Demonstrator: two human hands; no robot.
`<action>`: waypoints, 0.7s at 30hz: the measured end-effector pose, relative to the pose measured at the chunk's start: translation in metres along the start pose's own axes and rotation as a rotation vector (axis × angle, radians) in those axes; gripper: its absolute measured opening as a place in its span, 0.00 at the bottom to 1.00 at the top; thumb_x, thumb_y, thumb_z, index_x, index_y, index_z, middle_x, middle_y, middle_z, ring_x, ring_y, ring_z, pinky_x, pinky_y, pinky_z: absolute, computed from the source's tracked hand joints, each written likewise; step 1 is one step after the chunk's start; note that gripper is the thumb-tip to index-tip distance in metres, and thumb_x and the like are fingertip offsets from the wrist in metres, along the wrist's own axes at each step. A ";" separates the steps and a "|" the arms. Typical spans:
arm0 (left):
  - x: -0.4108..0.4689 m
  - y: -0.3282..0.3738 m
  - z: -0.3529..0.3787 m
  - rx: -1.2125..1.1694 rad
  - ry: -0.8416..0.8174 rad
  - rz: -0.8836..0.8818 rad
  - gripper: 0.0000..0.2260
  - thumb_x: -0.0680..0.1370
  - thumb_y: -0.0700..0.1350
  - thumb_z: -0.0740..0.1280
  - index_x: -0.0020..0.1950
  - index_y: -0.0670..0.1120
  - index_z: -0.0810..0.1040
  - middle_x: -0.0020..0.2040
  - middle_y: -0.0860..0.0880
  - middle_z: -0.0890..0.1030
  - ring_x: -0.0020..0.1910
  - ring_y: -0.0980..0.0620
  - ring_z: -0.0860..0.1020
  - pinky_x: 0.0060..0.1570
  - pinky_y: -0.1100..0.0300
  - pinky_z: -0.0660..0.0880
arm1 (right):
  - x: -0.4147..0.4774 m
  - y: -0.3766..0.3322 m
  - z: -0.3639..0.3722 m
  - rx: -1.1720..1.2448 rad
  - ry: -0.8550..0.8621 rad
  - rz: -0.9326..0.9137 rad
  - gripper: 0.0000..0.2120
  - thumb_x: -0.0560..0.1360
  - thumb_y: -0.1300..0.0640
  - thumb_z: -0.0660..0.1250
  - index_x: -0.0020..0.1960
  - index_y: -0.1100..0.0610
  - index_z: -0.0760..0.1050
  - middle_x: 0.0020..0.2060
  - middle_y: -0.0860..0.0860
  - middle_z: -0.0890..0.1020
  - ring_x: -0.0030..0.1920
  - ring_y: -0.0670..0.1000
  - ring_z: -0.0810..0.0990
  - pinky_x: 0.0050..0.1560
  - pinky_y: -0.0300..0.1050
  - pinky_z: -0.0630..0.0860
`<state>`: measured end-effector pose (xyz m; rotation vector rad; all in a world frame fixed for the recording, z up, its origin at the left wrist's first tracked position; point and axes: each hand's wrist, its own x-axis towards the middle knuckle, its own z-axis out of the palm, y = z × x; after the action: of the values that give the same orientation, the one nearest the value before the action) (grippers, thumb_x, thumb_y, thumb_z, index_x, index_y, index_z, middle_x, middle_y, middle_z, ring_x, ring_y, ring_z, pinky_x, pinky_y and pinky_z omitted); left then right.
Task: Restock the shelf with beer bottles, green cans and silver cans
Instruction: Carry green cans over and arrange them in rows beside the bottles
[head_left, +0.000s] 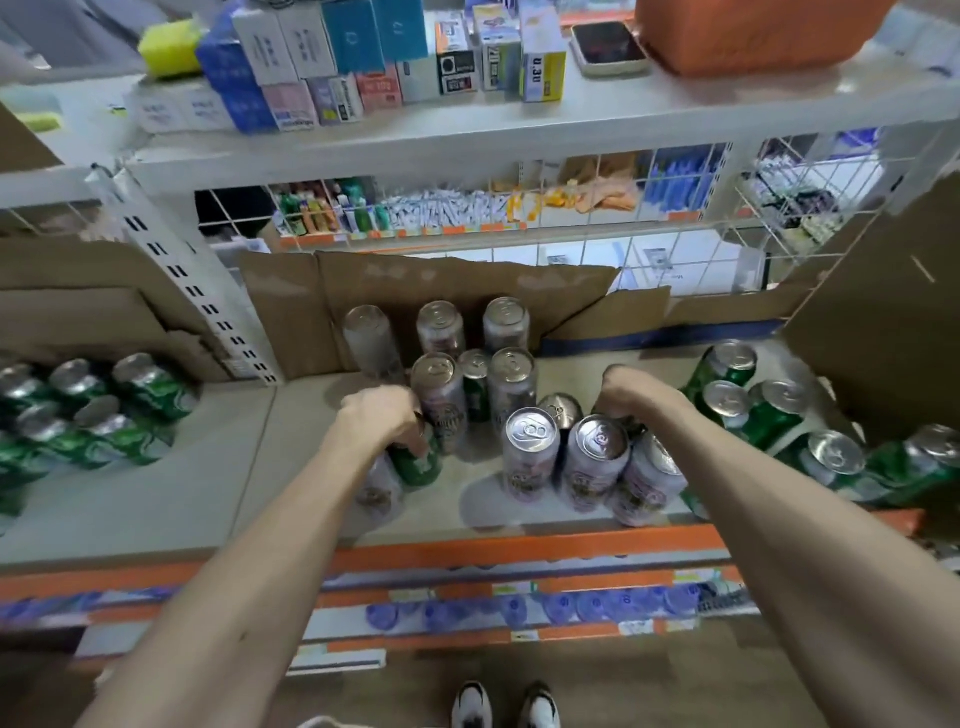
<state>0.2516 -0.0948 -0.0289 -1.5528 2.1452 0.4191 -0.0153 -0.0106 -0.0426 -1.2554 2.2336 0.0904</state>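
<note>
Front lip of the shelf (218, 467): two front silver cans (530, 447) stand upright, and a tilted silver can (649, 480) leans against them on the right

Left grip (382, 415) reaches in from above with fingers curled round a green can (415, 462). That can is upright, long axis vertical, directly under the knuckles. Another silver can just in front of it is partly hidden by the forearm

Judged: the left grip is the nearer to a set-down

Right grip (631, 395) arches over something dark behind the front cans. Its fingertips are hidden, so I cannot tell whether it pinches anything

Behind: back silver cans (439, 327) in rows against cardboard (415, 280). Right green cans (727, 364) and left green cans (135, 400) lean. No beer bottles made out
</note>
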 end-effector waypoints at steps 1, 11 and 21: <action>0.002 0.001 0.002 -0.006 0.008 -0.009 0.21 0.63 0.56 0.79 0.49 0.49 0.78 0.48 0.47 0.80 0.49 0.44 0.80 0.49 0.53 0.78 | 0.001 0.000 0.000 -0.001 -0.008 0.001 0.12 0.73 0.62 0.69 0.34 0.61 0.69 0.39 0.59 0.75 0.40 0.56 0.75 0.34 0.43 0.69; 0.007 -0.004 0.012 0.012 -0.031 -0.048 0.26 0.67 0.52 0.79 0.61 0.46 0.75 0.56 0.46 0.79 0.57 0.44 0.79 0.52 0.51 0.77 | 0.000 0.006 -0.006 -0.156 -0.055 0.029 0.09 0.77 0.57 0.67 0.52 0.62 0.76 0.47 0.58 0.75 0.47 0.55 0.74 0.46 0.45 0.72; 0.010 -0.014 0.016 0.012 0.010 -0.044 0.32 0.62 0.58 0.80 0.61 0.47 0.76 0.56 0.47 0.81 0.53 0.45 0.80 0.51 0.53 0.78 | 0.000 0.024 -0.002 -0.087 -0.017 -0.048 0.17 0.77 0.53 0.64 0.60 0.63 0.75 0.56 0.61 0.80 0.52 0.58 0.78 0.48 0.45 0.73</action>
<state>0.2650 -0.0990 -0.0474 -1.5953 2.1133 0.3845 -0.0357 0.0022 -0.0461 -1.3481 2.2043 0.1806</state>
